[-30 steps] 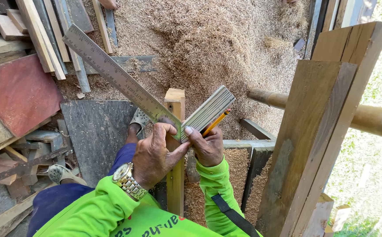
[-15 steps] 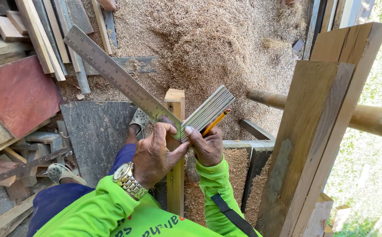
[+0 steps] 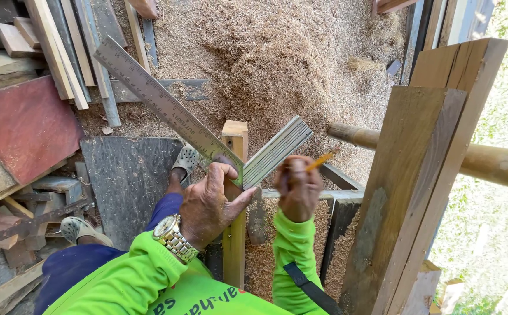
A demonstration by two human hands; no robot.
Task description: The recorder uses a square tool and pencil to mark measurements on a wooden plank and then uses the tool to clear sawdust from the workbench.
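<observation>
The framing square (image 3: pixel 207 137) is being held flat across the top of an upright narrow wooden post (image 3: pixel 234 192), its corner sitting at the post and its two arms spreading away from the person in a V: the long steel blade is running up and to the left, the shorter ribbed arm (image 3: pixel 278 150) up and to the right. The left hand (image 3: pixel 210 201) is being pressed onto the corner of the square, fingers spread over blade and post, thumb stretched toward the ribbed arm; a metal wristwatch (image 3: pixel 172 238) is being worn on that wrist. The right hand (image 3: pixel 298 185) is being kept clenched round a yellow pencil (image 3: pixel 319 161), lifted just clear of the square and lying to the right of the ribbed arm, so the square lies to its left and the left hand is the nearer one. The pencil tip is blurred, and which way it is pointing cannot be made out. Any mark on the post is hidden beneath the left hand. Sawdust (image 3: pixel 277 64) is being seen heaped on the floor beyond, stacked boards (image 3: pixel 49 46) at the left, a broad plank (image 3: pixel 417 175) at the right.
</observation>
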